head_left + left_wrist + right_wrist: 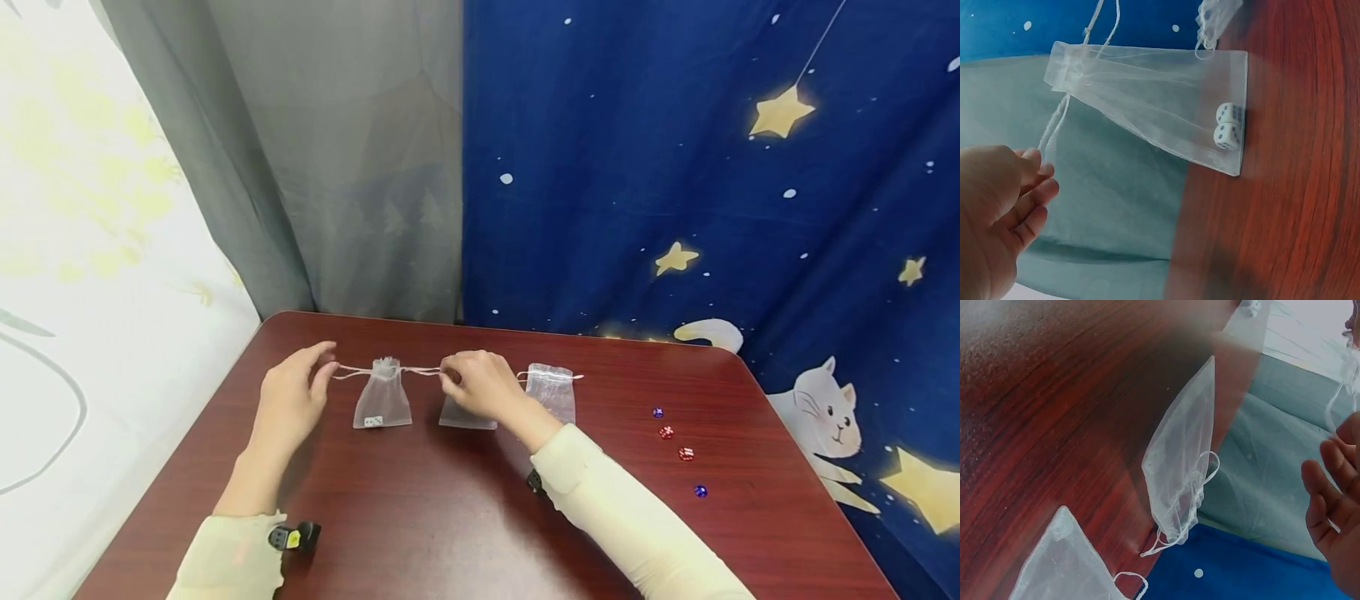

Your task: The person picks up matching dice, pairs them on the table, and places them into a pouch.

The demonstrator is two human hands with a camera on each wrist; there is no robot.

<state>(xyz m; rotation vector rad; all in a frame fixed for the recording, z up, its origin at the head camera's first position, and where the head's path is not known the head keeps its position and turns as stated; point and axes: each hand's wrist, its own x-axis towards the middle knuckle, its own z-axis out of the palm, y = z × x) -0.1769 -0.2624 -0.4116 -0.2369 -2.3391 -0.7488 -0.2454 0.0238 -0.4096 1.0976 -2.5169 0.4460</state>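
Observation:
A sheer white drawstring pouch with its neck gathered hangs or stands between my hands at the table's far side. Two white dice with dark pips sit at its bottom corner. My left hand pinches the drawstring loop on the left between thumb and forefinger. The opposite loop is pinched by my right hand, so both cords are drawn out sideways. Partly behind the right hand, a second sheer pouch lies on the table. To its right is a third pouch, partly covered by the right forearm.
On the right of the dark red wooden table lie two blue dice, one farther back and one nearer. Between them are two red dice. Grey and blue star-patterned curtains hang behind the table's far edge.

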